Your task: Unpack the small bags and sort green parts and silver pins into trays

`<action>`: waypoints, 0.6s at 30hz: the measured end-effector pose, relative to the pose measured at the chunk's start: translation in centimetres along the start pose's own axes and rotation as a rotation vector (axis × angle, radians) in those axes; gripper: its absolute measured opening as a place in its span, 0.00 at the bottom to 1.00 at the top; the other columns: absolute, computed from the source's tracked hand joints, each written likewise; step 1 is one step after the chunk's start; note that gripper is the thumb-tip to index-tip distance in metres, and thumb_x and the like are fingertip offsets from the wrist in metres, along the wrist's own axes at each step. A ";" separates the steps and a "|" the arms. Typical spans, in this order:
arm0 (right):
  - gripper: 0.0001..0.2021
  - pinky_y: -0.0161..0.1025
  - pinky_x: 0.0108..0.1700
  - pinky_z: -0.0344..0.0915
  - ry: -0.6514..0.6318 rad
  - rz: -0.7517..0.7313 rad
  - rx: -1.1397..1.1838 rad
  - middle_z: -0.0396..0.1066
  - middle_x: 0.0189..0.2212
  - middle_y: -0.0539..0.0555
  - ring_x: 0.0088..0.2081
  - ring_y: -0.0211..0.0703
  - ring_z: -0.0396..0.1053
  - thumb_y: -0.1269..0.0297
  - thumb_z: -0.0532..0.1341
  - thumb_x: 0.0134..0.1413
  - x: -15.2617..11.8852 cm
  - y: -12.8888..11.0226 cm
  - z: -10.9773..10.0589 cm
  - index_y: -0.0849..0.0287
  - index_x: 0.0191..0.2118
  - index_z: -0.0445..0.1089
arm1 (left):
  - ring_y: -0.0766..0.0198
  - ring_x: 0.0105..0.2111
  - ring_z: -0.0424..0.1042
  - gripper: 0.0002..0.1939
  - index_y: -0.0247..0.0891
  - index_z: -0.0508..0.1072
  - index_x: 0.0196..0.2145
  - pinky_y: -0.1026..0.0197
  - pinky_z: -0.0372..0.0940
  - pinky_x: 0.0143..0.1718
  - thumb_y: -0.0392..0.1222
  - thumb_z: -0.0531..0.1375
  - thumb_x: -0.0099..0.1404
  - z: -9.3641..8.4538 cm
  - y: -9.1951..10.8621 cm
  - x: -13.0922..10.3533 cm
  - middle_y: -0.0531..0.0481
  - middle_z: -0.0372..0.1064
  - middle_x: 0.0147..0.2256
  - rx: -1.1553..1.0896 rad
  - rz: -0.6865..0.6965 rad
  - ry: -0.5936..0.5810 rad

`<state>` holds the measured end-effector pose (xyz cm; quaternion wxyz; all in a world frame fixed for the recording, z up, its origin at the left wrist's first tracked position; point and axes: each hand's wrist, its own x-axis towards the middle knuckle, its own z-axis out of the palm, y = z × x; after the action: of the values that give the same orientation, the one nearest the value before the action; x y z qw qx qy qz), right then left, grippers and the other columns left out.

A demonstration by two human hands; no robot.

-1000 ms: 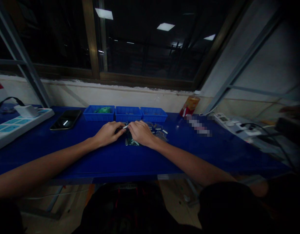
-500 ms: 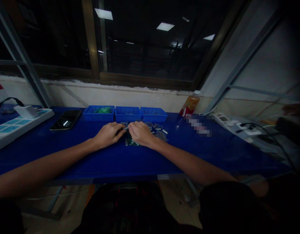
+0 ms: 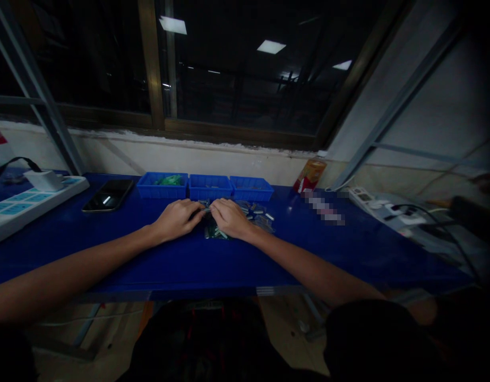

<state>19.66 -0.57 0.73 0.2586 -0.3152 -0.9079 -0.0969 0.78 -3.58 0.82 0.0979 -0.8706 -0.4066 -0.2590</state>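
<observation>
My left hand [image 3: 180, 217] and my right hand [image 3: 230, 217] meet fingertip to fingertip over the blue table [image 3: 181, 265]. Both have their fingers pinched around a small grey piece [image 3: 206, 208], mostly hidden by the fingers. Under and beside my right hand lie several small pale and green parts [image 3: 216, 232]. More small parts with clear plastic pieces [image 3: 264, 219] are spread just to the right of that hand.
Behind the hands stand three blue bins, the left one [image 3: 162, 191] with green material inside. A phone [image 3: 108, 195] and a power strip [image 3: 37, 199] lie at left. At right are a bottle [image 3: 310, 174] and another power strip [image 3: 366, 200].
The hands have barely moved; the right fingers have shifted slightly over the small piece. The camera view has moved a little.
</observation>
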 end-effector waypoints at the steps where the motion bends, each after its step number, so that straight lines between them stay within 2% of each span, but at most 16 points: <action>1: 0.14 0.37 0.37 0.53 0.001 -0.007 0.018 0.67 0.28 0.54 0.33 0.41 0.62 0.65 0.43 0.62 0.0 0.1 0.0 0.60 0.32 0.63 | 0.60 0.32 0.70 0.15 0.36 0.70 0.38 0.58 0.63 0.35 0.44 0.47 0.67 0.0 0.0 0.0 0.46 0.71 0.31 0.007 0.001 -0.003; 9: 0.14 0.37 0.38 0.56 -0.053 -0.124 0.175 0.66 0.27 0.54 0.32 0.40 0.61 0.67 0.43 0.61 0.1 1.0 0.3 0.60 0.30 0.63 | 0.60 0.33 0.69 0.15 0.35 0.67 0.40 0.59 0.63 0.36 0.43 0.43 0.69 -0.1 0.1 0.0 0.46 0.69 0.32 -0.021 0.000 -0.047; 13: 0.12 0.37 0.40 0.57 -0.002 -0.084 0.235 0.67 0.32 0.55 0.36 0.40 0.63 0.66 0.43 0.62 0.0 0.6 0.0 0.61 0.37 0.63 | 0.62 0.31 0.68 0.14 0.35 0.66 0.36 0.61 0.62 0.34 0.42 0.43 0.68 0.0 -0.1 0.0 0.48 0.68 0.29 -0.105 -0.064 -0.033; 16: 0.11 0.37 0.41 0.57 0.031 -0.076 0.218 0.68 0.36 0.55 0.38 0.41 0.64 0.61 0.51 0.59 -0.1 0.3 -0.2 0.60 0.44 0.61 | 0.64 0.28 0.67 0.15 0.36 0.65 0.32 0.62 0.61 0.32 0.43 0.43 0.68 0.0 -0.3 0.0 0.49 0.66 0.27 -0.140 -0.106 -0.033; 18: 0.11 0.38 0.40 0.57 0.039 -0.077 0.167 0.68 0.35 0.55 0.37 0.42 0.64 0.61 0.53 0.57 -0.1 0.1 -0.3 0.60 0.43 0.61 | 0.64 0.27 0.67 0.16 0.36 0.65 0.30 0.63 0.61 0.31 0.44 0.42 0.68 0.0 -0.4 0.1 0.49 0.66 0.26 -0.152 -0.108 -0.053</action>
<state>19.90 -0.63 0.96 0.2975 -0.2554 -0.9192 -0.0370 0.55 -3.27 0.81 0.0066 -0.8589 -0.4347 -0.2707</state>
